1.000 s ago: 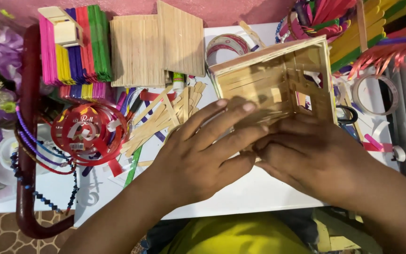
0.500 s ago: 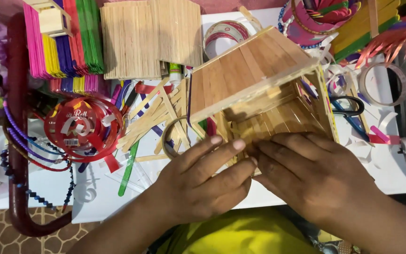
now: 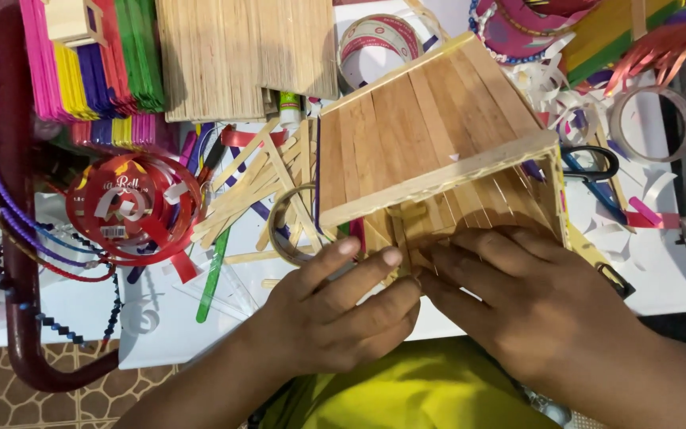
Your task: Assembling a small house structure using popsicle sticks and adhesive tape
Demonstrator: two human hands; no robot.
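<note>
Stick house [image 3: 430, 135] (tilted) under both flat hands.

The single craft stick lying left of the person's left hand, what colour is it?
Green craft stick, seen in the head view.

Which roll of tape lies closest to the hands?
The clear tape roll left of the stick house, just above the left hand; the other rolls lie farther up.

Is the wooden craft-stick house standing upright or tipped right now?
Tipped. The wooden craft-stick house leans with its flat plank face up toward the camera, while both hands press on its lower edge.
</note>
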